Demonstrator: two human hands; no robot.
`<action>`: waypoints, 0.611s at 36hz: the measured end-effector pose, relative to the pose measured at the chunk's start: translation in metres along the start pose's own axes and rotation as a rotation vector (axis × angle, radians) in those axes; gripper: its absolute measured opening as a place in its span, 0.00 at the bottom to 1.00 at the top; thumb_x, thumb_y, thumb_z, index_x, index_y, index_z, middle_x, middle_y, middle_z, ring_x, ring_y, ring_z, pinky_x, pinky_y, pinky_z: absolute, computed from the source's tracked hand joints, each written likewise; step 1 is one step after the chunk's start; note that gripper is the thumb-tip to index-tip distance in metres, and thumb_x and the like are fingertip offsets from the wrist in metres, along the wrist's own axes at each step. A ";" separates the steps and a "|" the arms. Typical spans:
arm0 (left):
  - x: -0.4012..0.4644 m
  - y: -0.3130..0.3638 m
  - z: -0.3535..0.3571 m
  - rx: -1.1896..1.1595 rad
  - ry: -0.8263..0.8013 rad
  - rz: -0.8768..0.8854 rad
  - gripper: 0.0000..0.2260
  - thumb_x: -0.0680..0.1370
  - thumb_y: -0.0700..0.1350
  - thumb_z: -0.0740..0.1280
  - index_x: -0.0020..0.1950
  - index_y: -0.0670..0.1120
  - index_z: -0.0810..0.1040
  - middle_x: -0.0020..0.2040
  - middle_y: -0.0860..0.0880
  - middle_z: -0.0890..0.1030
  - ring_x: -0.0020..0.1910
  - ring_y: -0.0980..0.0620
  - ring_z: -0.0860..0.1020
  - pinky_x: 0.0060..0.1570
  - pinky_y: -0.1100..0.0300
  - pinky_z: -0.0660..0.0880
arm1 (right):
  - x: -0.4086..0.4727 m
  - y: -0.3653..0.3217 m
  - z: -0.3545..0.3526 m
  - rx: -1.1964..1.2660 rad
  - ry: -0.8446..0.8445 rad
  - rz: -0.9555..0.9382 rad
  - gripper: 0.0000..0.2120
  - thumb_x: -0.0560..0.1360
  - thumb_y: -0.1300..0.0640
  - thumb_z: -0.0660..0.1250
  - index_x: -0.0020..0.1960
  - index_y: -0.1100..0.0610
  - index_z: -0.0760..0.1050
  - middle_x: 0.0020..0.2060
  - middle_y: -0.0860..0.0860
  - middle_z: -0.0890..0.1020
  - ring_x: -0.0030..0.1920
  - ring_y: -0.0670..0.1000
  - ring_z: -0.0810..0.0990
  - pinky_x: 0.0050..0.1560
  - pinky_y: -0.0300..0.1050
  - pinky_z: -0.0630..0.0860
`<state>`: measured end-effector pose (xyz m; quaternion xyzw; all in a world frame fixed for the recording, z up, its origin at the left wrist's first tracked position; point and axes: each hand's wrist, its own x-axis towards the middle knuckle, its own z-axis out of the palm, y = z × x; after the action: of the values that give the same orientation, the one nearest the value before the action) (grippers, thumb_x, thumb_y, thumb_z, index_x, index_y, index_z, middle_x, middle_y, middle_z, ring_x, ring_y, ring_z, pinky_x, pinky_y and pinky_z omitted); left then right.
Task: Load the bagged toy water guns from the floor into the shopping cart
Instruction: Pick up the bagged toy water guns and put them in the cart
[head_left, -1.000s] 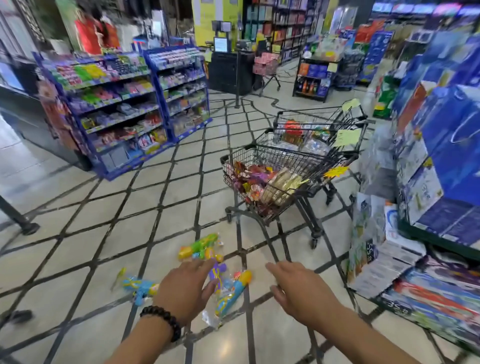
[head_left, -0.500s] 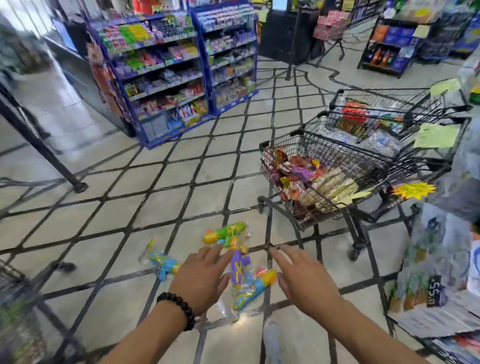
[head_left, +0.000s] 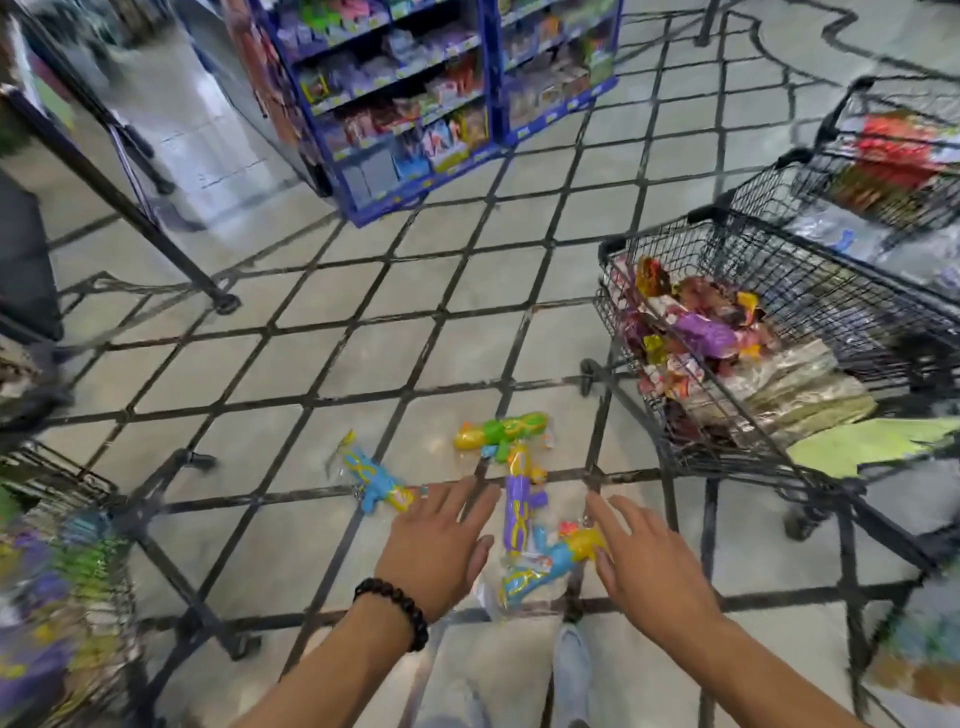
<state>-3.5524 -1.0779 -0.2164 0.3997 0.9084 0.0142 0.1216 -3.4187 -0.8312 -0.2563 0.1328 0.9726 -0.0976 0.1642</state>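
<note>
Plastic-bagged water guns (head_left: 519, 512) (labels unreadable) lie between the spread, empty left hand (head_left: 439, 543) and right hand (head_left: 647, 564).

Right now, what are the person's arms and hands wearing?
Both forearms are bare, with no sleeves in view. The left hand has a bracelet of dark round beads at the wrist. The right hand wears nothing visible: no glove, watch or ring.

A single wide-angle head view looks forward and steeply down, close over the hands (head_left: 540, 556), onto the tiled floor (head_left: 363, 364); blue shelves (head_left: 415, 93) stand farther ahead.
</note>
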 end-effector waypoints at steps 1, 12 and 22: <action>0.008 -0.004 0.007 -0.012 -0.026 -0.006 0.24 0.79 0.58 0.60 0.75 0.54 0.69 0.70 0.50 0.74 0.62 0.46 0.77 0.52 0.48 0.79 | 0.007 0.001 0.006 0.022 -0.007 0.008 0.34 0.75 0.47 0.70 0.79 0.50 0.66 0.67 0.53 0.77 0.59 0.58 0.80 0.47 0.55 0.82; 0.110 -0.072 0.134 -0.159 -0.122 -0.026 0.26 0.78 0.57 0.55 0.76 0.52 0.65 0.70 0.46 0.74 0.61 0.41 0.76 0.55 0.43 0.78 | 0.076 0.006 0.127 0.180 -0.003 0.199 0.39 0.75 0.50 0.72 0.82 0.51 0.59 0.68 0.52 0.74 0.58 0.61 0.79 0.52 0.54 0.79; 0.186 -0.112 0.348 -0.141 -0.221 -0.066 0.31 0.81 0.60 0.54 0.83 0.53 0.55 0.76 0.46 0.70 0.65 0.41 0.75 0.57 0.47 0.76 | 0.149 0.011 0.327 0.345 -0.119 0.430 0.38 0.79 0.49 0.68 0.84 0.50 0.54 0.73 0.55 0.68 0.67 0.61 0.74 0.56 0.54 0.79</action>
<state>-3.6735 -1.0427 -0.6065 0.3589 0.8989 0.0300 0.2494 -3.4554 -0.8636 -0.6126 0.3559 0.8798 -0.2324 0.2127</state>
